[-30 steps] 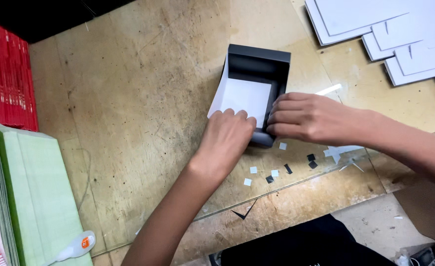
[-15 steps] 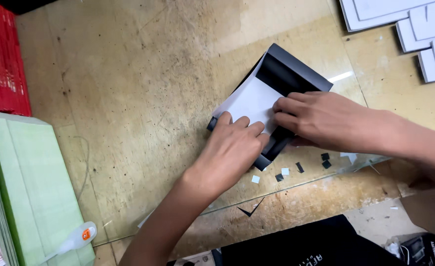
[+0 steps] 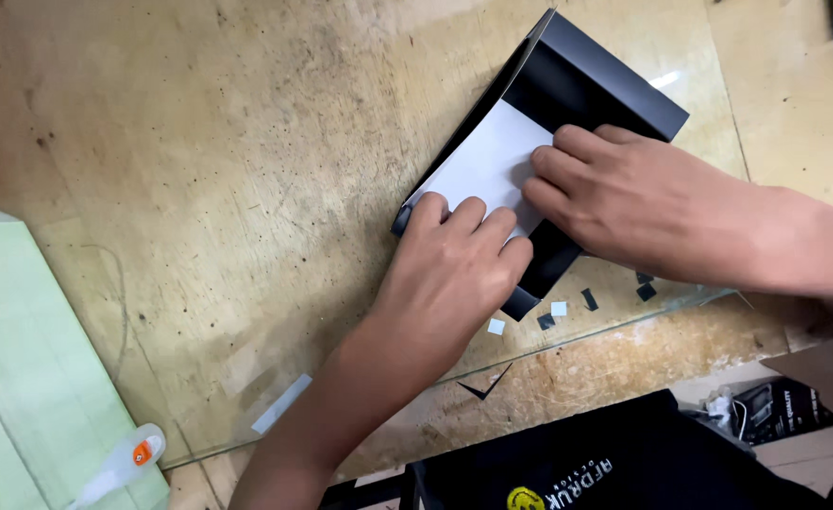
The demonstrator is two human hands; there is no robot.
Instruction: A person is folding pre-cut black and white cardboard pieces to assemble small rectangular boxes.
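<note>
A black cardboard box (image 3: pixel 597 83) with a white inner face (image 3: pixel 488 161) lies tilted on a worn wooden table (image 3: pixel 209 189) under a glass sheet. My left hand (image 3: pixel 454 269) presses flat on the box's near end, fingers on the white panel. My right hand (image 3: pixel 624 203) comes in from the right and presses its fingers on the white panel beside the left hand. Both hands cover the near part of the box.
Small black and white paper scraps (image 3: pixel 553 312) lie near the glass edge. A pale green stack (image 3: pixel 29 368) sits at the left, with a white glue bottle (image 3: pixel 119 463) beside it. A black cloth or bag (image 3: pixel 567 463) lies below the table edge.
The box has turned and tilted further to the right and looks larger in view. Both hands have stayed on its white panel, shifting with it. The white card stacks have left the view.
</note>
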